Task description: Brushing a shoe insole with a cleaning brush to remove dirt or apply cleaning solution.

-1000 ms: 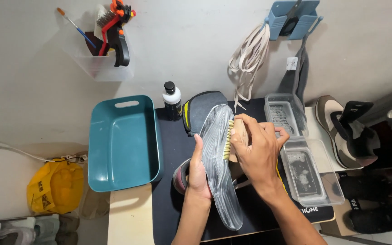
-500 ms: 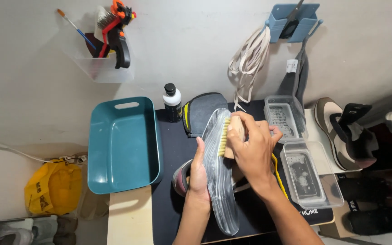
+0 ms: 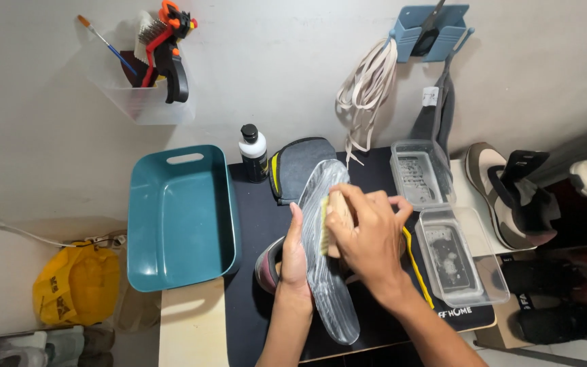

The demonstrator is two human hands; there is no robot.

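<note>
In the head view we see our left hand (image 3: 295,253) cupped along the left edge of a long, pale grey shoe sole (image 3: 327,272), gripping it so it stands on the black table mat (image 3: 256,224). Our right hand (image 3: 368,238) is closed around a small wooden brush with pale bristles (image 3: 331,221), pressed against the sole's upper half. That hand hides most of the brush and the shoe's upper, so we cannot tell the shoe's shape; only a dark reddish rim shows left of our left wrist. A yellow strip (image 3: 417,265) peeks out just right of our right wrist.

Left of our left hand lies one teal plastic basin (image 3: 181,217). Beyond the hands stand one white bottle with a black cap (image 3: 253,153) and one dark grey mitt (image 3: 300,166). Right of our right hand sit two clear plastic trays (image 3: 443,234), their contents hard to make out.
</note>
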